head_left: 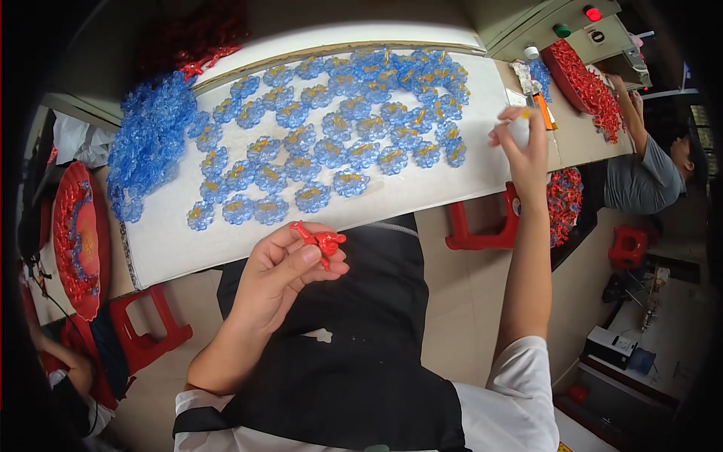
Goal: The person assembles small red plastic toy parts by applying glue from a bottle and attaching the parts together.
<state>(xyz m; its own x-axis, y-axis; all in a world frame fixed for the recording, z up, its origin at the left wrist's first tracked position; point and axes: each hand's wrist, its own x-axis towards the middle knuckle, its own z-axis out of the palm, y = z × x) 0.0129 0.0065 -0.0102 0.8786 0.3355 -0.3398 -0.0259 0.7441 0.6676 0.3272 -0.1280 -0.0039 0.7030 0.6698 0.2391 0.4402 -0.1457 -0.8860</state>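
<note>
My left hand (290, 264) pinches a small glossy red plastic piece (325, 242) between thumb and fingers, just off the near edge of the table. Its exact kind is unclear; short limb-like parts stick out. Over the right end of the white tabletop (482, 151), my right hand (527, 143) is closed around a small whitish bottle (520, 129) with a yellow tip, partly hidden by the fingers. Between and beyond my hands, many clear blue flower-shaped plastic pieces (331, 152) lie spread out, with yellow parts in their middles.
A heap of blue pieces (151, 135) covers the table's left end, near red pieces (188, 38). Red trays (86, 256) of small parts stand at both sides. Red stools (154, 331) are below. A co-worker in grey (648, 181) sits at right; another person's arm (68, 361) shows at left.
</note>
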